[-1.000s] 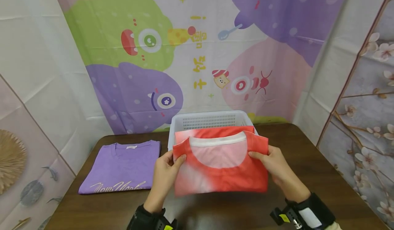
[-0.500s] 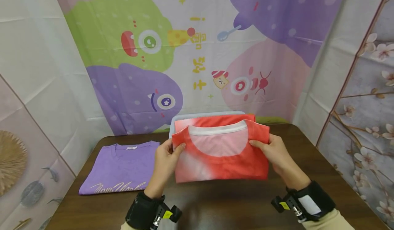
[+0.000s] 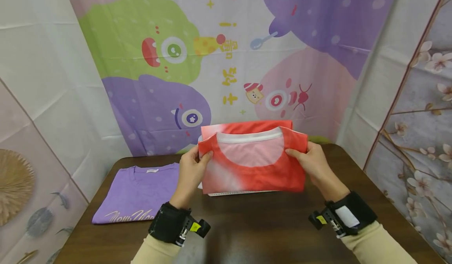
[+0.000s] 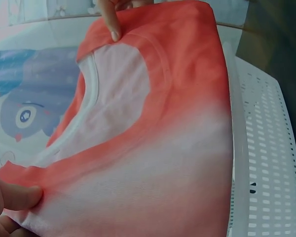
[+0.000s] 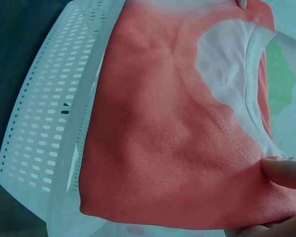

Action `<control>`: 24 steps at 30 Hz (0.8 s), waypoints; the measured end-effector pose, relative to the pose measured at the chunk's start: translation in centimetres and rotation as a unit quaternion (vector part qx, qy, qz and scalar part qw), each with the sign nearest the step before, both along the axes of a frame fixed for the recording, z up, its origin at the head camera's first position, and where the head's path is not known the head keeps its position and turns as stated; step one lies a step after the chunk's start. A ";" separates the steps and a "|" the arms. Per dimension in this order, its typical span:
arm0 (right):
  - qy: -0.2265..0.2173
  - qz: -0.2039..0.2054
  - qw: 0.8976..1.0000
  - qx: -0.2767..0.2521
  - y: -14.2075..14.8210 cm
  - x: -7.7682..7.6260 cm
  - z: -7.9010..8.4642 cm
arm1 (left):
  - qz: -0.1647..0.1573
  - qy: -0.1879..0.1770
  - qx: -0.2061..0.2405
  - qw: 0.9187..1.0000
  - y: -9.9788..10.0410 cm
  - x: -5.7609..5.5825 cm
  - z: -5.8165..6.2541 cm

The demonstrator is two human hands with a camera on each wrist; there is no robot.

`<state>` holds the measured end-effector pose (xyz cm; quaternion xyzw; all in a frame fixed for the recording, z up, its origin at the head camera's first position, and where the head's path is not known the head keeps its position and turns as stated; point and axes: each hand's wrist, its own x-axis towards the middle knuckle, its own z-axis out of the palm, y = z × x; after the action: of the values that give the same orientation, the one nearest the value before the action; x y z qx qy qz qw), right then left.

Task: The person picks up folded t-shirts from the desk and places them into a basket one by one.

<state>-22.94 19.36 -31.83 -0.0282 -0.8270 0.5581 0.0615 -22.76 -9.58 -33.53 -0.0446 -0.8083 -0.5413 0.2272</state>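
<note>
A folded red and white T-shirt [image 3: 261, 177] is held up by both hands, its round neckline facing the head view. My left hand [image 3: 190, 170] pinches the left shoulder corner, thumb in front. My right hand [image 3: 319, 166] pinches the right shoulder corner the same way. Behind and below the shirt is a white perforated basket [image 5: 49, 123], mostly hidden in the head view. Both wrist views show the shirt's lower edge beside the basket's rim, over its opening.
A folded purple T-shirt [image 3: 137, 193] with pale lettering lies at the left of the dark wooden table [image 3: 261, 232]. A cartoon-printed curtain [image 3: 226, 60] hangs behind the table's far edge.
Both hands have carried the red and white T-shirt forward and up, over the basket. It now hides the basket's back, and the basket's front edge shows below it. The purple T-shirt stays put.
</note>
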 end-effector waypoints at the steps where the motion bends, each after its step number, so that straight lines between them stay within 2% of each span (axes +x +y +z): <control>1: -0.001 -0.001 1.000 -0.001 -0.1 -0.2 0.1 | 0.003 0.003 -0.002 1.000 0.0 -0.2 0.0; 4: -0.001 -0.008 1.000 -0.003 -0.3 -0.7 0.2 | 0.006 0.013 -0.003 1.000 0.1 -0.8 0.1; 11: -0.007 -0.027 1.000 0.013 -0.4 -1.9 0.4 | 0.006 0.063 -0.022 0.998 0.1 -1.9 0.2; 24: 0.003 -0.059 0.998 -0.014 -0.7 -4.2 -0.5 | 0.011 0.083 -0.034 0.996 1.0 -4.0 -0.2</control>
<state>-27.11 18.71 -32.34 -0.0761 -0.8156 0.5653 0.0969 -26.79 -8.62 -33.78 -0.0880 -0.8048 -0.5057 0.2979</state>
